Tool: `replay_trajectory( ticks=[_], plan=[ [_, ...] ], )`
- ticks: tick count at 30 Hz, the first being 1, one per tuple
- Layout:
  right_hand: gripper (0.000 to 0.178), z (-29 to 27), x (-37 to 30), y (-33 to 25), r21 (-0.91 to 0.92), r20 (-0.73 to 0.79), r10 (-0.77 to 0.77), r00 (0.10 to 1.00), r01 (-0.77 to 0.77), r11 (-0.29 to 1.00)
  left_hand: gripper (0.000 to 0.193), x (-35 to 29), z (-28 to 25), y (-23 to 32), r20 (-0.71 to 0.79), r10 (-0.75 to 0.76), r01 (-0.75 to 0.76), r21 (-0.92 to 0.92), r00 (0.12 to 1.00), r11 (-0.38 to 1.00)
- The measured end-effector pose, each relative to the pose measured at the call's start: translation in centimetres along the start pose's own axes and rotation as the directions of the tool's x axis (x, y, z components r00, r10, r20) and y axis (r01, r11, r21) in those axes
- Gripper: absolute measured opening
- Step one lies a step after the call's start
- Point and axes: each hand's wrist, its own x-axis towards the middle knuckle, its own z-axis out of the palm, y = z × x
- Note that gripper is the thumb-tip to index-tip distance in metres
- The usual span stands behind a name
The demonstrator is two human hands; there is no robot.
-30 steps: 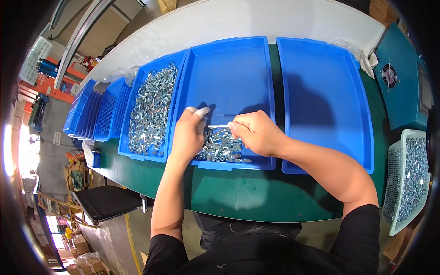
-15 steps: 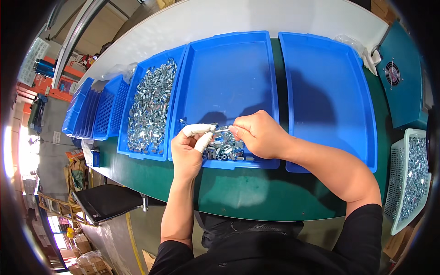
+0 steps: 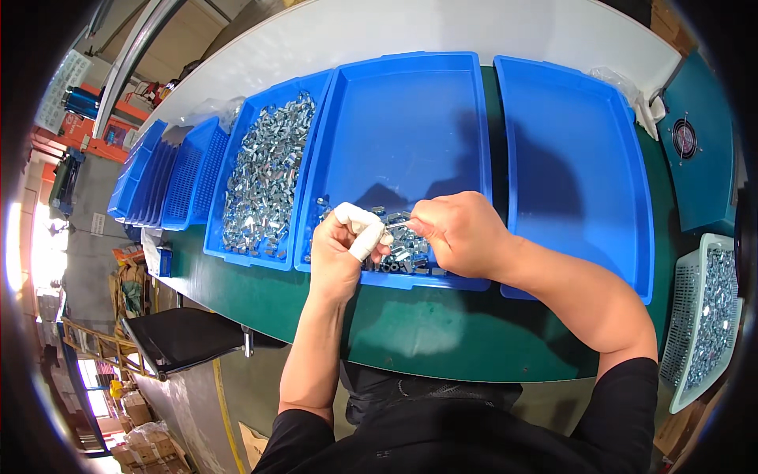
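Observation:
My left hand [image 3: 335,257], with white covers on its thumb and forefinger, is closed on a small silvery metal part [image 3: 387,237], mostly hidden by the fingers. From the right, my right hand [image 3: 467,235] pinches a thin metal rod [image 3: 400,224], whose far end meets the part at the left fingertips. Whether the rod goes inside it cannot be made out. Both hands are above the near end of the middle blue tray [image 3: 403,118], over a heap of small shiny metal pieces [image 3: 409,259], some of them hollow.
A narrower blue tray [image 3: 213,229] full of similar pieces [image 3: 268,174] stands left, beside blue perforated baskets [image 3: 193,174]. Another blue tray [image 3: 580,205] lies right. Beyond it are a teal machine with a fan [image 3: 695,158] and a pale basket of metal pieces [image 3: 703,316].
The view has shifted slightly. My left forefinger and thumb have curled in more tightly around the part. My right hand still pinches the rod, now at a slightly different tilt.

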Motion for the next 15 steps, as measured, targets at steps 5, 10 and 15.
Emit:
replay_trajectory(
  ticks=[5,10,15],
  plan=[
    [0.015,0.5,-0.5,-0.5,-0.003,0.052,0.022,0.998,-0.022,1.000,0.013,-0.3,1.3,-0.1,0.059,0.023,-0.027,0.074,0.998,0.997],
    [0.031,-0.6,0.3,-1.1,0.224,0.272,0.249,0.930,-0.312,0.923,0.012,-1.1,0.9,-1.1,0.147,0.322,-0.346,0.181,0.935,0.921],
    [0.031,-0.6,0.3,-0.8,0.382,0.443,0.399,0.803,-0.572,0.726,0.015,-1.3,1.5,-1.0,0.063,0.272,-0.279,0.217,0.960,0.935]
  ],
)
